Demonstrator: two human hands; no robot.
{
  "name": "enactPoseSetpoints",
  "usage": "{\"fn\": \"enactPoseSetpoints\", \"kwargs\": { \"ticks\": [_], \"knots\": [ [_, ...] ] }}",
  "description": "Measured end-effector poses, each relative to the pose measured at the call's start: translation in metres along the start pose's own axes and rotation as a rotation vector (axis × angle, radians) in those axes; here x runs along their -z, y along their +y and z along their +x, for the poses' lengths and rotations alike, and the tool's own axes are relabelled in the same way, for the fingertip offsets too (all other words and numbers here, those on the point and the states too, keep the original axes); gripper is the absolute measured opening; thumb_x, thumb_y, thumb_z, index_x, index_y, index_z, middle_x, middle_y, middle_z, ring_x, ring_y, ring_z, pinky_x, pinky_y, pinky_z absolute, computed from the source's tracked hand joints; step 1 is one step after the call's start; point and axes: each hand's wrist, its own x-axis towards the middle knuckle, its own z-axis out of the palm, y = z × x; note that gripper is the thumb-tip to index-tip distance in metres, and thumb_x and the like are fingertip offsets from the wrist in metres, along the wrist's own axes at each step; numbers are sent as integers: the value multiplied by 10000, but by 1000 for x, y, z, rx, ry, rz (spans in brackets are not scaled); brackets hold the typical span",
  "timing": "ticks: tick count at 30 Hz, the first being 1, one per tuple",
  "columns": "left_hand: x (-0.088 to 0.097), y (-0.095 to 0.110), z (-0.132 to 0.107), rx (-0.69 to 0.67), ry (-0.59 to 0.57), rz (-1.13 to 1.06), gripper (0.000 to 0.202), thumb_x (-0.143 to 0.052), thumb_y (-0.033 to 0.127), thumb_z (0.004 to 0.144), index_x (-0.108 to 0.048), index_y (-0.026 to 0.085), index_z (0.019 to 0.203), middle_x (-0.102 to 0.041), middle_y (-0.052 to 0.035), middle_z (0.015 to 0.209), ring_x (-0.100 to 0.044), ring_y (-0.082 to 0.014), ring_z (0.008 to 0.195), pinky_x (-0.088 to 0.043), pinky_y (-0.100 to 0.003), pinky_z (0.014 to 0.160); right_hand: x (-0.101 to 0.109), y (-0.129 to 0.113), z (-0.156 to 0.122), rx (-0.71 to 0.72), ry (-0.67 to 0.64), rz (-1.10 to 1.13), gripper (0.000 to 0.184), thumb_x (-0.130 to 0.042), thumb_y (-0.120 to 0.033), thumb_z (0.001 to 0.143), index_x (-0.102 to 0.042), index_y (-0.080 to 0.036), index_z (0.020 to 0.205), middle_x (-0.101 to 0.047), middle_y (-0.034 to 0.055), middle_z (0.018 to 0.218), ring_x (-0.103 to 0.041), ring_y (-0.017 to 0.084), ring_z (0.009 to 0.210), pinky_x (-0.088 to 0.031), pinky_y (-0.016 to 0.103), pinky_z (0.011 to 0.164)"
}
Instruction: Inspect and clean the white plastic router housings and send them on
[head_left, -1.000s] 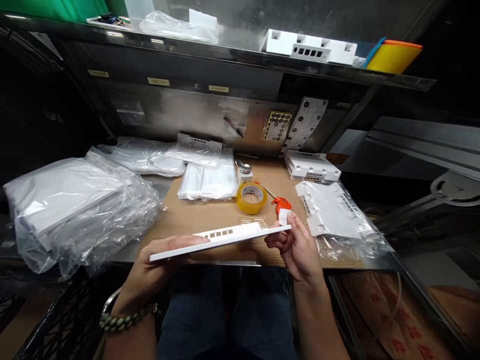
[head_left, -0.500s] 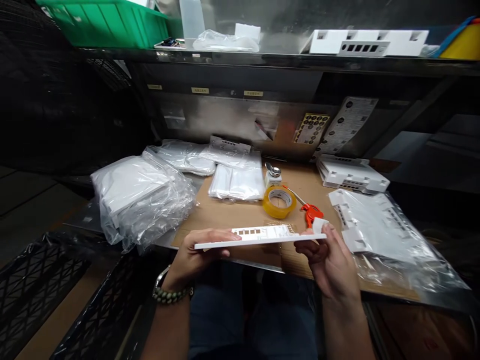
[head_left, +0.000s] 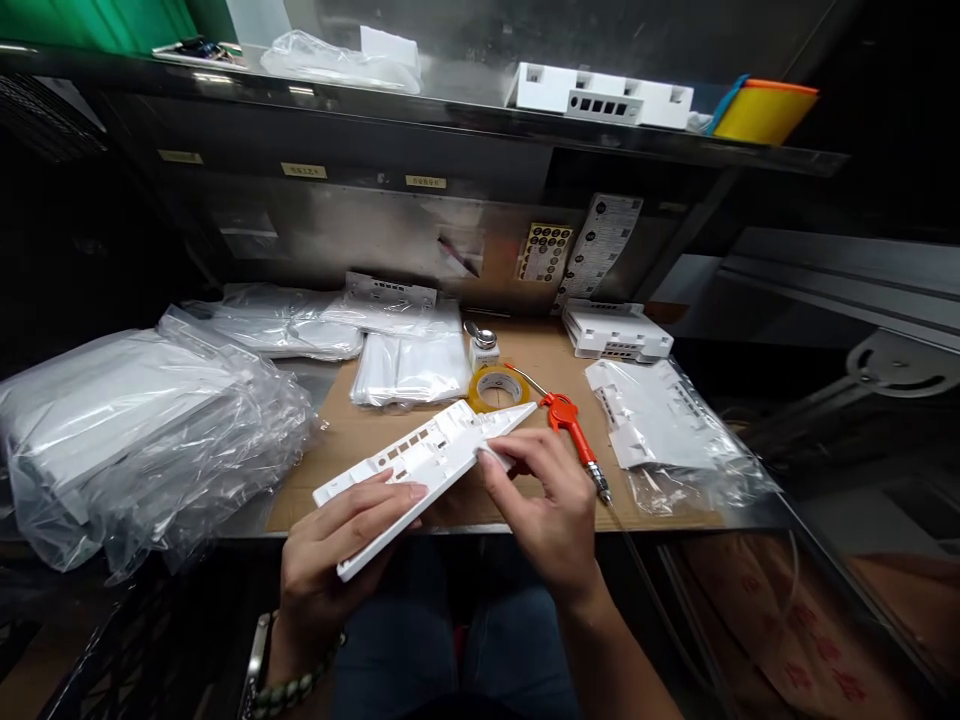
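Note:
A flat white plastic panel [head_left: 420,460] with a row of small rectangular slots is tilted up in front of me over the near edge of the bench. My left hand [head_left: 330,560] grips its near lower end, fingers wrapped over the top face. My right hand [head_left: 544,500] rests on the panel's right side, fingers curled and pressing on its upper surface. Just beyond the panel lie a yellow tape roll [head_left: 499,385] and an orange-handled air blow gun [head_left: 574,430].
Cardboard [head_left: 540,350] covers the bench top. Piles of bagged white parts [head_left: 135,430] lie at left, and clear bags [head_left: 412,365] in the middle. White housings [head_left: 619,335] and a bagged part [head_left: 660,425] lie at right. A small metal-topped bottle [head_left: 484,345] stands behind the tape. A shelf [head_left: 450,100] runs overhead.
The panel has turned from edge-on and level to tilted with its top face showing. My right hand has moved from the panel's right end onto its upper surface.

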Motion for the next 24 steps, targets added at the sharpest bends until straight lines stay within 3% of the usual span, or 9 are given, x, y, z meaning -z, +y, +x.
{"fn": "enactPoseSetpoints", "kwargs": {
  "ticks": [4, 9, 13, 15, 18, 20, 22, 24],
  "knots": [
    [0, -2, -3, -70, -2, 41, 552, -712, 55, 860, -700, 361, 1320, -794, 9, 1171, -764, -243, 1012, -581, -428, 1035, 0, 2, 3, 36, -83, 35, 124, -692, -163, 937, -743, -228, 1029, -700, 39, 945, -677, 151, 796, -583, 290, 705],
    [-2, 0, -2, -65, 23, 34, 535, -736, 56, 842, -723, 353, 1286, -804, 3, 1131, -771, -251, 977, -593, -462, 1027, 4, 12, 6, -22, 19, -39, 118, -676, -190, 951, -759, -238, 1019, -698, 42, 939, -676, 169, 817, -578, 303, 712],
    [-4, 0, 1, -73, 16, 21, 509, -718, 68, 855, -731, 353, 1276, -809, 4, 1114, -775, -253, 967, -595, -452, 1022, 3, 8, 6, 6, -98, 14, 117, -672, -194, 949, -755, -231, 1023, -712, 40, 935, -684, 161, 787, -579, 290, 692],
    [-3, 0, 2, -84, 20, 18, 508, -713, 59, 853, -734, 342, 1274, -807, 6, 1119, -774, -246, 971, -592, -437, 1025, 6, 17, 11, -1, -77, -12, 99, -676, -215, 948, -760, -230, 999, -714, 38, 924, -688, 164, 801, -584, 293, 709],
    [0, 2, 2, -39, 63, -24, 489, -733, 49, 835, -755, 330, 1234, -808, 16, 1109, -772, -238, 975, -601, -405, 1002, 19, 43, 24, -174, 193, -10, 108, -710, -319, 932, -748, -225, 969, -701, 38, 968, -698, 160, 801, -596, 289, 686],
    [3, 3, 2, 26, 94, -90, 437, -745, 67, 834, -777, 332, 1179, -811, 25, 1086, -772, -238, 973, -612, -386, 967, 28, 58, 32, -376, 322, 220, 220, -725, -413, 909, -687, -227, 1021, -699, 33, 1047, -711, 141, 715, -578, 252, 554],
    [3, 2, 3, 87, 120, -166, 342, -749, 118, 849, -799, 328, 1114, -817, 17, 1047, -774, -256, 969, -625, -392, 927, 31, 64, 34, -565, 250, 542, 316, -707, -492, 900, -595, -247, 1066, -718, 29, 1111, -710, 132, 623, -530, 225, 432],
    [0, 0, 4, 150, 135, -251, 249, -754, 178, 863, -815, 321, 1058, -822, -1, 997, -775, -287, 970, -636, -421, 897, 31, 61, 32, -692, 100, 763, 351, -688, -533, 891, -545, -252, 1045, -751, 16, 1029, -709, 148, 584, -523, 232, 401]
  ]
}}
